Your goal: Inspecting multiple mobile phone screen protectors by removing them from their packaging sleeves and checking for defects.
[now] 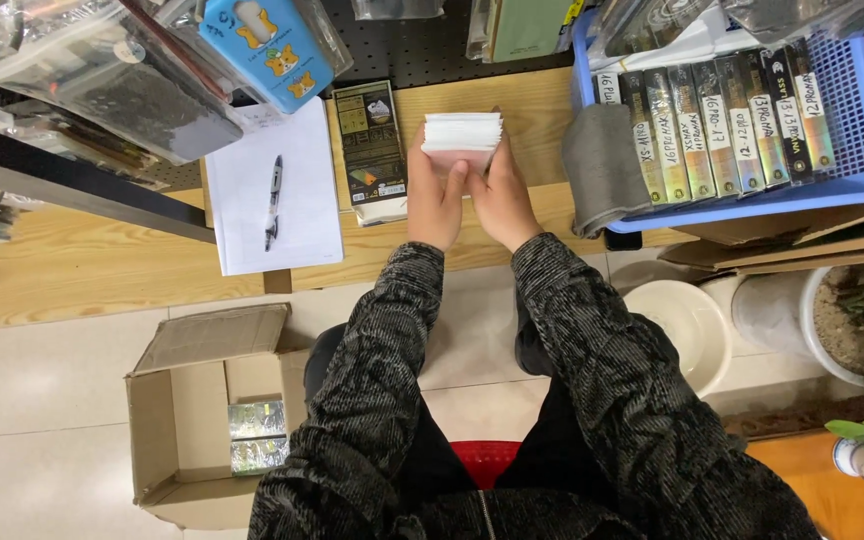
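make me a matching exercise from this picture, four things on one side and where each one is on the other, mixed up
Things
1. pen
2. stack of white cards
3. grey cloth
4. cardboard box

Places
A. open on the tiled floor, left of the person's legs
B. draped over the left end of the blue basket
C. lying on a white sheet of paper
D. held between the left hand and the right hand above the wooden desk

Pairs: 1-C, 2-D, 3-B, 4-A
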